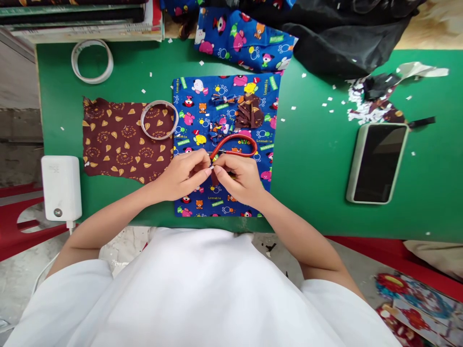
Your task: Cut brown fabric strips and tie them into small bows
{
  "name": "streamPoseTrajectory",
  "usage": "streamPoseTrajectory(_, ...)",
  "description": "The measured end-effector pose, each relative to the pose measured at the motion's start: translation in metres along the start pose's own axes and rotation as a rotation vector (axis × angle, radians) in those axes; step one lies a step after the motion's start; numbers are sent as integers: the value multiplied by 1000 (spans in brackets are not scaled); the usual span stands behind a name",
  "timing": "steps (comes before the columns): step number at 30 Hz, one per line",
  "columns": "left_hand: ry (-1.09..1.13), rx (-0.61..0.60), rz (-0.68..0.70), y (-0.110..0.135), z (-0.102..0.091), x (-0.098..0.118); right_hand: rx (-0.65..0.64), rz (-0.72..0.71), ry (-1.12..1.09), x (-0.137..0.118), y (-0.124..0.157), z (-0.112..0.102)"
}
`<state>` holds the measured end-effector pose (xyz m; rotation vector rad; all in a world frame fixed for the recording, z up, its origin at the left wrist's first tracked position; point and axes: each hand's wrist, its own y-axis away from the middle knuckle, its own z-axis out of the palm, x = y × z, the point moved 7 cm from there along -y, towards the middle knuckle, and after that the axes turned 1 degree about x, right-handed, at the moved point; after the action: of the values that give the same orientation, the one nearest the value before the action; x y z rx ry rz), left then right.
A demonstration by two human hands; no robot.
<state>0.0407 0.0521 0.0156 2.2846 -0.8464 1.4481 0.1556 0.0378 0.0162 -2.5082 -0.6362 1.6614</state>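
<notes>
On the green table (307, 193) lies the blue printed cloth (198, 205), flat, its long axis running near to far. Above its middle the left hand (190, 173) and the right hand (240, 178) meet, thumbs and forefingers pinched together. The scissors (219, 145) lie just beyond the fingers, long axis roughly left to right, red loops pointing right, blades mostly hidden. Smallest, a thin brown strip (214, 178) seems gripped by both hands over the cloth, its visible end pointing near. Working it well likely calls for close fingertip pinches, light, even tension and knuckles clear of the blades.
</notes>
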Motion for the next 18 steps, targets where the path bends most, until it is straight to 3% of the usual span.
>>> streamPoseTrajectory(3,45,25,61,2,-2,4,12,3,21,1,0,-1)
streamPoseTrajectory(6,-52,5,133,4,0,8,21,-31,61,-1,0,-2)
streamPoseTrajectory(18,-207,-31,100,2,6,4,74,-195,153,-9,3,-1)
